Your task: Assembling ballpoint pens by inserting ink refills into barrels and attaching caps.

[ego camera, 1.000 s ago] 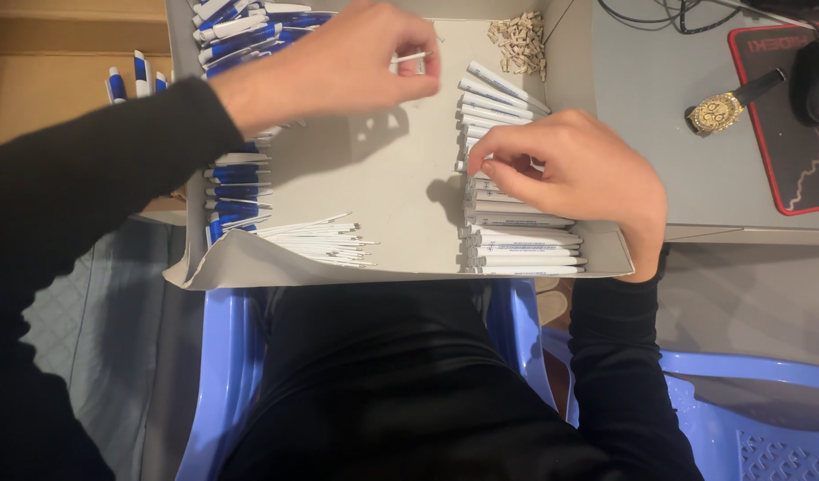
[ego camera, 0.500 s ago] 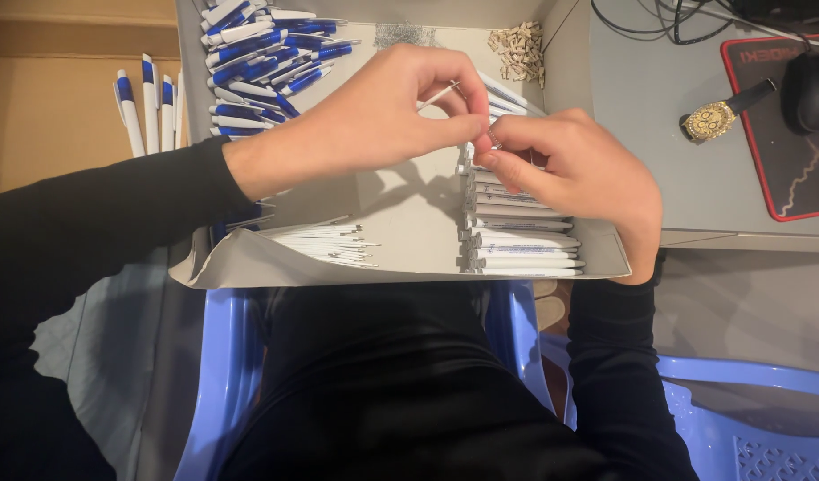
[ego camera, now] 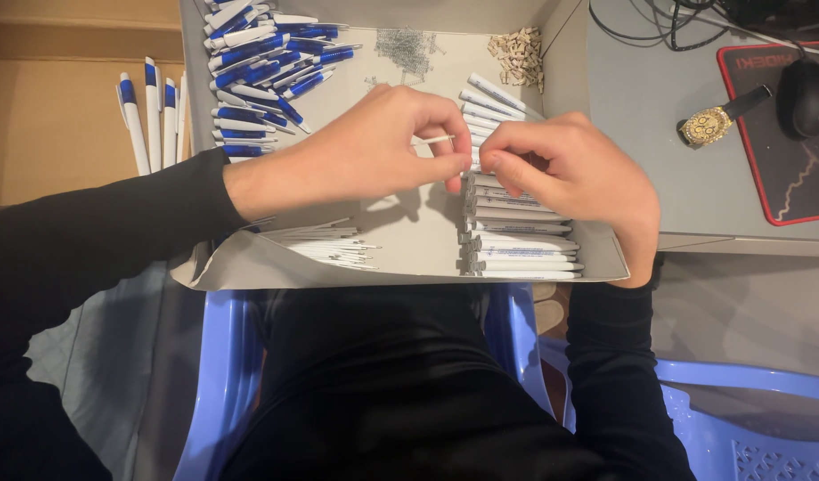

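Both hands meet right over the middle of the tray: the left hand (ego camera: pixel 374 151) has its thumb and fingers pinched on a thin white refill (ego camera: pixel 436 140), and the right hand (ego camera: pixel 570 174) is curled tight with its fingertips touching the refill's tip, though I can't tell if it holds anything itself. Just under the right hand sits a stack of white pen barrels (ego camera: pixel 516 240). More loose refills (ego camera: pixel 325 245) lie near the cardboard tray's (ego camera: pixel 400 263) front edge, finished blue-and-white pens (ego camera: pixel 258 62) are piled at the back left, with little springs (ego camera: pixel 407 44) beside them.
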